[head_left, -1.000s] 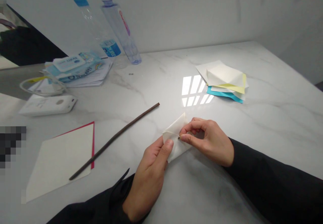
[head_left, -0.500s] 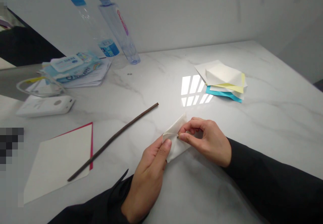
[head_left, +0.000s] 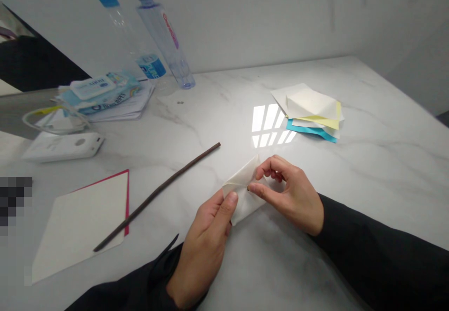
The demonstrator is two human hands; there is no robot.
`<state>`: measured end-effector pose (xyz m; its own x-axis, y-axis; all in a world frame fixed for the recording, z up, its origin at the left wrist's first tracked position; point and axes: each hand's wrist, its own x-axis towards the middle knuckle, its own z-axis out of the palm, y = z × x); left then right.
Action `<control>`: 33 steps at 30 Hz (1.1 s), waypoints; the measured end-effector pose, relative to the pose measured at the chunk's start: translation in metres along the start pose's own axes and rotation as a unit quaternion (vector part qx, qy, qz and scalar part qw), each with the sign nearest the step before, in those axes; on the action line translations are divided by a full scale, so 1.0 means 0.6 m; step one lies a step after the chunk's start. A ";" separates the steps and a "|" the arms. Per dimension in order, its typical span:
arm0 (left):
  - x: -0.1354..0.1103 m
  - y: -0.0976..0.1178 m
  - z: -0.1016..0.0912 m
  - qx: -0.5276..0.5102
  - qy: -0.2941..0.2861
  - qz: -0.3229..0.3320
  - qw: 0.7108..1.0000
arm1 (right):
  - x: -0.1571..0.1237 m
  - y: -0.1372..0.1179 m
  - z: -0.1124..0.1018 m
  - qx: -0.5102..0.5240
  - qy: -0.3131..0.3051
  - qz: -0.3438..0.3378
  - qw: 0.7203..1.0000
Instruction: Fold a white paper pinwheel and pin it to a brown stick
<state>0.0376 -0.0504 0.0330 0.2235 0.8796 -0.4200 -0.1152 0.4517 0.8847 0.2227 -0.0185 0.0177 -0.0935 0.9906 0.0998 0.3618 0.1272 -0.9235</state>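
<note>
My left hand [head_left: 206,236] pinches the left edge of a folded white paper envelope [head_left: 242,208], thumb on top. The envelope is held at a slant over the marble-patterned table, its flaps meeting near the middle. My right hand [head_left: 287,189] is at the envelope's right side. Its thumb tip rests at the spot where the flaps meet, where a tiny dark speck shows. The index finger is raised apart from the thumb, and the other fingers are curled. A long dark brown stick [head_left: 164,185] lies left of the hands.
A cream sheet with a red edge [head_left: 84,222] lies under the stick's near end. At the right back is a stack of coloured papers [head_left: 312,110]. Two plastic bottles [head_left: 164,39], a wet wipes pack [head_left: 101,91] and a white power bank [head_left: 66,146] stand or lie at left.
My right thumb and index finger have parted from their pinch, the index finger lifting up. The envelope has shifted very slightly left in my left hand.
</note>
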 end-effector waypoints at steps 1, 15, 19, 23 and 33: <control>0.000 0.000 0.000 -0.004 -0.001 -0.005 1.000 | 0.000 0.000 0.000 0.003 0.005 0.002 1.000; 0.008 -0.001 0.005 -0.082 -0.042 0.005 0.996 | -0.005 0.010 0.009 0.113 -0.008 0.036 0.993; 0.010 -0.003 0.003 -0.055 -0.035 0.017 0.998 | -0.003 0.007 0.010 0.160 -0.045 0.054 0.985; 0.010 -0.001 0.001 -0.045 -0.041 0.019 0.998 | -0.002 0.003 0.009 0.192 -0.043 0.074 0.978; 0.007 -0.003 0.001 -0.044 -0.040 0.013 0.998 | -0.004 0.006 0.009 0.231 -0.073 0.099 0.965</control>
<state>0.0393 -0.0478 0.0296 0.2952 0.8779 -0.3771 -0.2059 0.4439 0.8721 0.2196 -0.0208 0.0120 -0.2065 0.9713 -0.1182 -0.0638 -0.1339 -0.9889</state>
